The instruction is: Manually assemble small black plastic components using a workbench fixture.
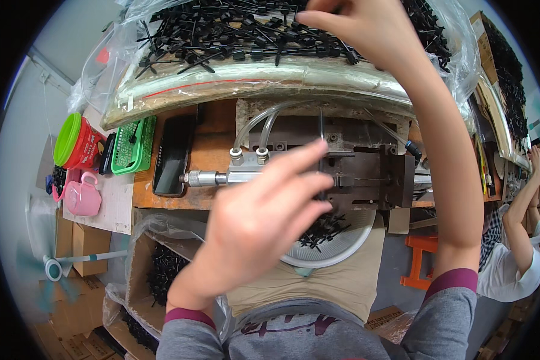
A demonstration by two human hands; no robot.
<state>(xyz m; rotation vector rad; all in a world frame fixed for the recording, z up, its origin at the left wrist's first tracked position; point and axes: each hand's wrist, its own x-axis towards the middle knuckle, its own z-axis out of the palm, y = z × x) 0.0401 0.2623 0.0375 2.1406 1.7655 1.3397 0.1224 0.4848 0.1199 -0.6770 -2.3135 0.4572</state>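
Observation:
My left hand [240, 222], slightly blurred, reaches over a dark metal fixture [366, 171] with its fingers apart. Its fingertips overlap a thin black rod [322, 123] standing across the fixture; a firm grip on it does not show. At the top edge, my right hand [366, 27] is over a heap of black plastic stemmed pieces [246, 36]. Its thumb and a bent finger come close together in a pinch; the top edge cuts off part of the hand, and anything held is not discernible. Below the fixture, a white basket [359, 243] on my lap holds more black pieces.
Clear tubes [255, 126] run into the fixture's cylinder [204, 178]. Left of it lie a phone [174, 159], a green basket [148, 144], a red bucket [90, 144] and a pink cup [83, 197]. A plastic-lined carton [139, 258] stands lower left. Another person [516, 258] sits at right.

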